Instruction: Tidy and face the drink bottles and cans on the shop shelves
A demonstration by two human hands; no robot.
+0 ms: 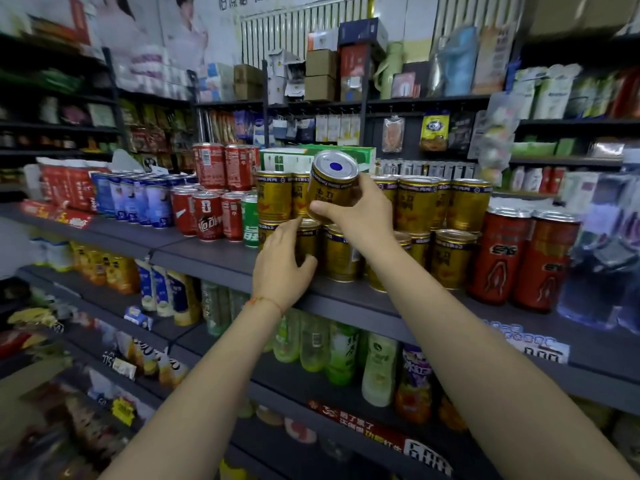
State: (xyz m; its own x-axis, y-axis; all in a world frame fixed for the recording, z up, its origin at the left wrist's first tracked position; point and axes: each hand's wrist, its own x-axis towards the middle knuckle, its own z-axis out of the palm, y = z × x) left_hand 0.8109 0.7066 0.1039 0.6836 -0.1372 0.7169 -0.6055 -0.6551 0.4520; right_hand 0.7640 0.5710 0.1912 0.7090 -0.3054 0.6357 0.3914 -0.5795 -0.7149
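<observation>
Right hand [360, 209] grips a gold can [330, 187], thumb across the front and fingers curled behind, holding it tilted with its silver top towards me, raised above the lower row. My left hand [282, 261] curls round a gold can in the bottom row [306, 239] at the shelf [214, 252] front, thumb on its right side. Stacked gold cans [417, 202] stand in two tiers around both hands. Red cola cans [207, 216] sit to the left, two tall red cans [523, 258] to the right. Green bottles [341, 355] fill the shelf below.
</observation>
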